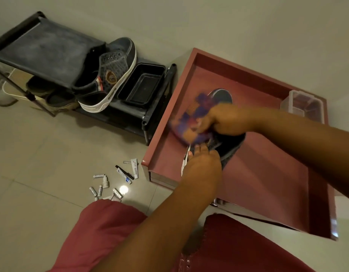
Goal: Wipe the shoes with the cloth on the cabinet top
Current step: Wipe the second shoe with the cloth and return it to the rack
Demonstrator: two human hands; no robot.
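Right grip (218, 118) clutches cloth (191, 118), left grip (201, 163) holds shoe (228, 146) in cabinet top tray (267, 173).

right hand (222, 118) grips cloth (191, 118) on shoe (228, 146) | left hand (201, 163) holds shoe | cabinet top (267, 173)

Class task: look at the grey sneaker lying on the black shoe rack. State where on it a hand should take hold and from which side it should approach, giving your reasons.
Grip the grey sneaker at its collar, by the open mouth, coming from above. It lies on the black shoe rack with the opening exposed, giving the fingers an edge to hook. The black tray crowds its right side, so a sideways approach there looks awkward.
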